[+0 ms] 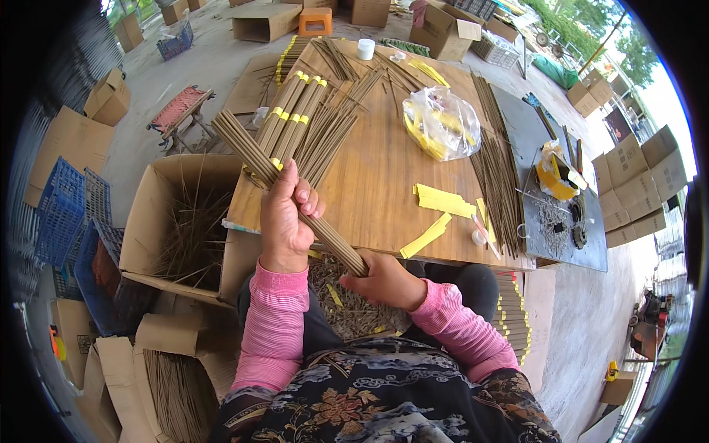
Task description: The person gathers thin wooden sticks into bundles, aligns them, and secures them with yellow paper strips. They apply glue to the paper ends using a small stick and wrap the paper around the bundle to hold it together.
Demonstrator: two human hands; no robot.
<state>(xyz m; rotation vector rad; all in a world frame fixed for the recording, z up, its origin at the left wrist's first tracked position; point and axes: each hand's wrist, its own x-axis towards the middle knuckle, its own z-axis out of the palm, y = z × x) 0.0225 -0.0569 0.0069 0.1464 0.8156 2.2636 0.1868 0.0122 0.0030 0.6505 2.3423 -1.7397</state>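
Here we are at the near edge of the wooden surface [369, 210], and the bundle of thin brown sticks [331, 244] is up in the air, slanting from far left to near right. Our left hand [289, 214] is wrapped round its middle, thumb laid along the top; our right hand [385, 282] grips the near end, though we can't tell exactly how its hidden fingers sit. The far end juts out free beyond the left hand, toward the banded bundles [284, 122] at the far left of the surface.

We'd judge this one light and stiff lengthwise, but each slim stick looks fragile, ready to snap if bent. Dry and loose, they may slip past one another, so a full wrap round the middle suits, with a second hold at the near end to keep the tips level; squeezing hard at the far end looks riskier. Out to our right lie yellow strips [444, 201], and past them, a row of loose sticks [491, 166].
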